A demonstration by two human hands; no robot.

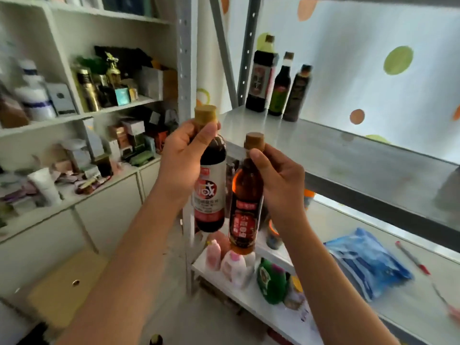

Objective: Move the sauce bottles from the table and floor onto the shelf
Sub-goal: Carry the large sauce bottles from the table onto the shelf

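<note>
My left hand point(183, 158) grips the neck of a dark sauce bottle with a white and red label point(210, 192), held upright in the air. Just to its right, my right hand point(278, 180) grips the neck of an amber bottle with a dark red label point(245, 207), also upright. Both bottles hang in front of the near left corner of the grey metal shelf point(348, 155). Three dark sauce bottles point(278, 83) stand in a row at the back left of that shelf. Another bottle's cap point(156, 339) shows at the bottom edge, on the floor.
A perforated metal upright point(185, 70) stands just behind the left bottle. The lower shelf holds a blue packet point(366, 260), a red pen point(413, 257), pink bottles point(224, 260) and a green bottle point(270, 282). White cupboards crowded with boxes point(87, 108) fill the left.
</note>
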